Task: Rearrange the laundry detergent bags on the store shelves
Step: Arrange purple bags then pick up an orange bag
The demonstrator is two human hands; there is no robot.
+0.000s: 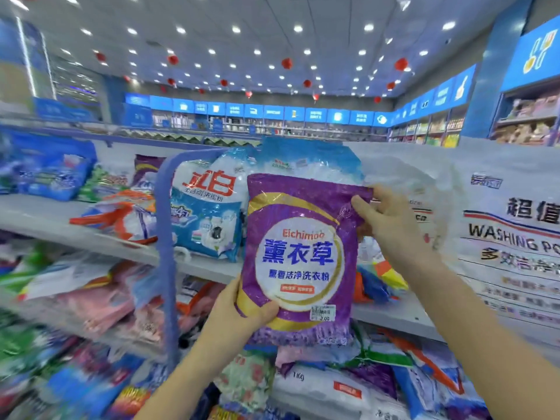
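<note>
The left hand [244, 310] grips the purple bag [300, 259] by its lower-left corner. The right hand [389, 221] pinches its upper-right edge, holding it upright before the shelf [391, 316].

Upright purple lavender detergent bag [298, 256], front label outward, before shelves.

Spotlit ceiling [272, 40], blue wall signs [272, 112], red hanging decorations [286, 62]
</note>
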